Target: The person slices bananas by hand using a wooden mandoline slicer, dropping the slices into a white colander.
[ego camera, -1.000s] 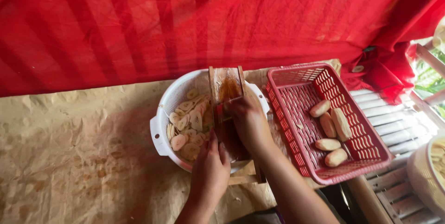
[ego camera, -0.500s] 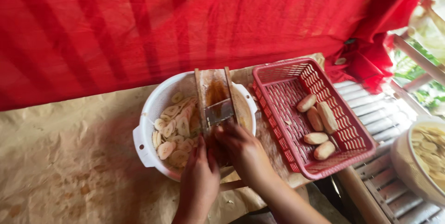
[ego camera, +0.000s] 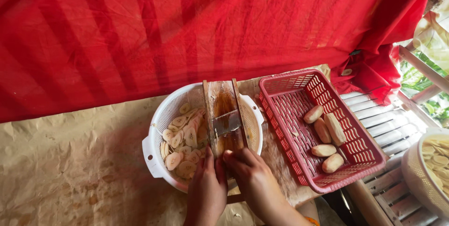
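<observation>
A wooden slicer board point(ego camera: 226, 109) with a metal blade point(ego camera: 228, 124) lies across a white colander point(ego camera: 161, 114) that holds several pale banana slices point(ego camera: 182, 144). My left hand point(ego camera: 206, 188) grips the near end of the board from the left. My right hand point(ego camera: 252, 177) rests beside it, fingers curled down onto the board just below the blade. Whatever is under those fingers is hidden. A red plastic basket point(ego camera: 299, 74) stands right of the colander with several peeled bananas point(ego camera: 325, 130) in it.
Brown paper point(ego camera: 70, 170) covers the table. A red cloth point(ego camera: 187, 29) hangs as a wall behind. At the right are a slatted wooden bench point(ego camera: 388, 123) and a second white basket point(ego camera: 421, 179) of slices at the frame edge.
My right hand has slid back down the board from the blade area to the near end. The left hand has stayed at the board's near end.
</observation>
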